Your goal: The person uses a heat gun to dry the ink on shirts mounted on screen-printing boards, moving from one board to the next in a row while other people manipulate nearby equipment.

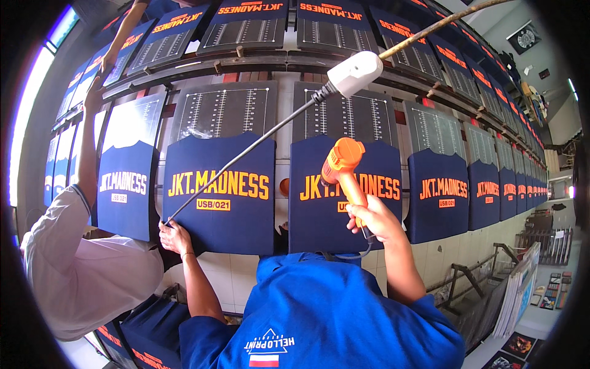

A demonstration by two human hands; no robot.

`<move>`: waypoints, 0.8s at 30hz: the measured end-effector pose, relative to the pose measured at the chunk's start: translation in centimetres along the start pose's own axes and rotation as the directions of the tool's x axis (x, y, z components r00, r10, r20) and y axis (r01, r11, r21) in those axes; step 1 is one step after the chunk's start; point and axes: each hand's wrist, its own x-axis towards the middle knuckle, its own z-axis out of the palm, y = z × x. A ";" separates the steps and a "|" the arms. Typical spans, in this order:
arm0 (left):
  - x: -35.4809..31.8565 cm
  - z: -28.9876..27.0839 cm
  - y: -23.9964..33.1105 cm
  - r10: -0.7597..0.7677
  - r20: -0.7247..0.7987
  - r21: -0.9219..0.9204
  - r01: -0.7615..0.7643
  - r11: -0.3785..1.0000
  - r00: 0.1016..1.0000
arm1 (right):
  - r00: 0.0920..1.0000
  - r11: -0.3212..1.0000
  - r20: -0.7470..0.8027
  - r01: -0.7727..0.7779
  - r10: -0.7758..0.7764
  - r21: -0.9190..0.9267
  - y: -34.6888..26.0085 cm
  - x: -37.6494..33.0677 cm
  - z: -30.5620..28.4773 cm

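My right hand is closed round the handle of an orange heat gun, whose nozzle tips down and left over a navy T-shirt with orange lettering. A cord leaves the handle's base. At the lower left corner of another navy T-shirt, with yellow-orange lettering, my left hand closes on the end of a taut dark cable. That cable rises to a white socket connector hanging from a tan cord. Both shirts lie flat on dark boards marked with white scales.
More printed navy shirts on boards line both sides, and a second row lies beyond a dark rail. Close on my left, a person in a white shirt reaches forward. Frames lean at the right.
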 end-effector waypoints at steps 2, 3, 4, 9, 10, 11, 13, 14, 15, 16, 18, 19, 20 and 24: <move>-0.1 -0.2 0.3 -0.007 0.016 -0.021 0.008 1.000 1.000 | 1.000 1.000 -0.008 0.022 -0.022 0.002 0.2 1.2 -0.5; -0.1 -0.4 0.4 -0.010 0.024 -0.029 0.011 1.000 1.000 | 0.999 0.999 -0.001 0.034 -0.034 0.003 0.1 1.5 -0.6; -0.1 -0.7 0.6 -0.016 0.031 -0.029 0.017 0.999 0.999 | 0.999 0.999 0.006 0.046 -0.046 0.004 -0.1 1.7 -0.8; 0.2 -0.9 0.5 -0.036 0.029 -0.021 0.036 0.999 0.999 | 0.994 0.997 -0.068 0.079 -0.080 -0.009 0.7 1.3 -1.0; 0.0 -0.9 0.7 -0.021 0.011 -0.013 0.021 1.000 1.000 | 0.993 0.995 -0.058 0.098 -0.099 -0.022 0.8 1.2 -1.0; 0.0 -1.0 0.8 -0.022 0.017 -0.013 0.023 1.000 1.000 | 0.996 0.996 -0.026 0.085 -0.085 -0.006 0.7 1.1 -0.9; -0.2 -1.1 0.9 -0.027 0.026 -0.013 0.027 1.000 0.999 | 0.997 0.998 0.039 0.058 -0.059 0.024 0.2 0.8 -1.0; -0.2 -1.1 0.9 -0.029 0.028 -0.012 0.029 0.999 0.999 | 0.995 0.997 0.087 0.037 -0.043 0.066 0.3 1.2 -1.2; -0.2 -1.1 0.9 -0.032 0.028 -0.010 0.032 0.999 0.999 | 0.996 0.997 0.079 0.043 -0.047 0.056 0.2 1.2 -1.0; -0.2 -1.1 0.8 -0.034 0.028 -0.007 0.035 0.999 0.999 | 0.996 0.998 0.071 0.049 -0.053 0.047 0.1 1.1 -0.6; -0.3 -1.0 0.7 -0.015 0.004 -0.024 0.015 1.000 1.000 | 0.997 0.997 0.034 0.073 -0.073 -0.013 0.3 1.4 0.1; -0.4 -0.9 0.6 -0.005 -0.008 -0.032 0.005 0.999 1.000 | 0.997 0.998 0.039 0.062 -0.061 -0.012 0.2 1.4 0.2; -0.2 -0.8 0.5 -0.011 0.002 -0.039 0.011 0.999 1.000 | 0.998 0.999 0.043 0.050 -0.049 -0.011 0.0 1.4 0.3; -0.2 -0.7 0.3 -0.009 -0.013 -0.040 0.009 0.999 1.000 | 0.994 1.000 0.107 -0.008 0.009 -0.016 0.0 0.9 0.1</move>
